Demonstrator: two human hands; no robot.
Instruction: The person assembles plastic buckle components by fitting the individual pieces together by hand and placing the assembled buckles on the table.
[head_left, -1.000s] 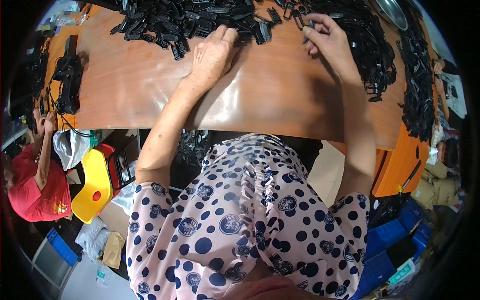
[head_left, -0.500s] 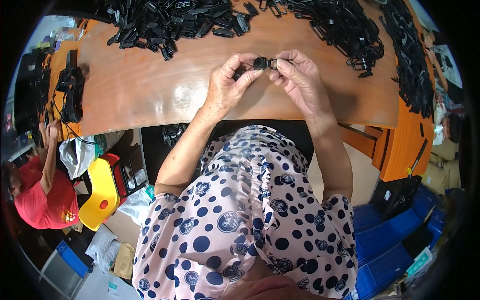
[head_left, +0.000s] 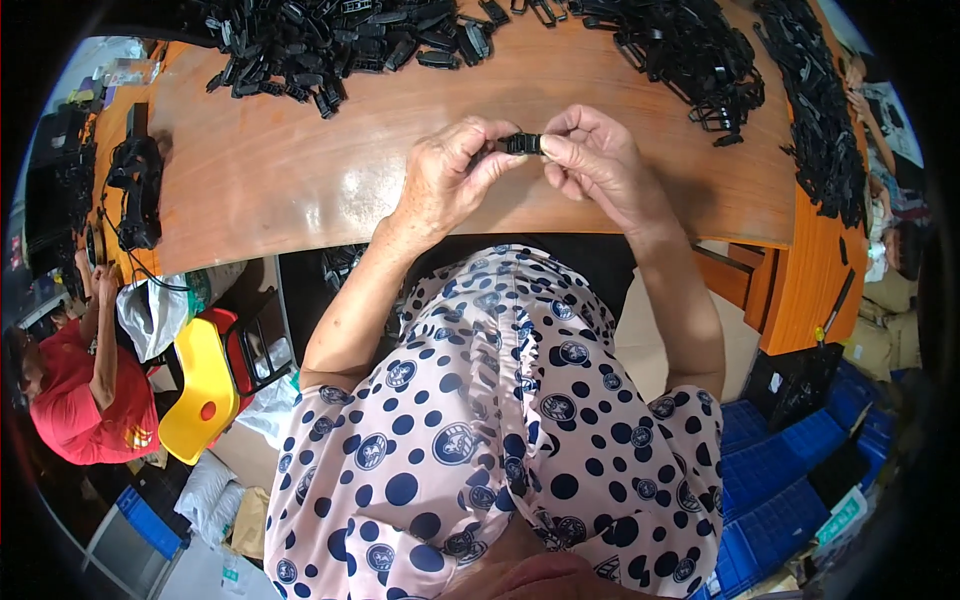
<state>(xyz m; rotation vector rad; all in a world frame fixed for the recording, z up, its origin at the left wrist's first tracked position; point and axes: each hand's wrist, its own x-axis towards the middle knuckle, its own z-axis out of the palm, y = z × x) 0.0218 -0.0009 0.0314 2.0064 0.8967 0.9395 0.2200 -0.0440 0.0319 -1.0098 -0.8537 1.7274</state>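
Between my two hands, above the table, is a small black plastic buckle-like part (head_left: 521,144). My left hand (head_left: 452,172) pinches its left end between thumb and fingers. The thumb and forefinger of my right hand (head_left: 598,165) close on its right end. My fingertips cover both ends, so I cannot tell whether it is one piece or two fitted together. Beyond my left hand lies a heap of black oblong plastic pieces (head_left: 330,45). Beyond my right hand is a second heap of black plastic pieces (head_left: 680,60), some of them open frames.
The brown wooden table (head_left: 300,190) spans the space before me. More black parts (head_left: 825,150) line its right side. At left are a yellow chair (head_left: 200,385) and a person in a red shirt (head_left: 85,395). Blue crates (head_left: 775,480) stand low at right.
Both hands have come slightly nearer my body with the black part. It now shows as a compact block, where before a narrower, frame-like end stuck out toward my right fingers.
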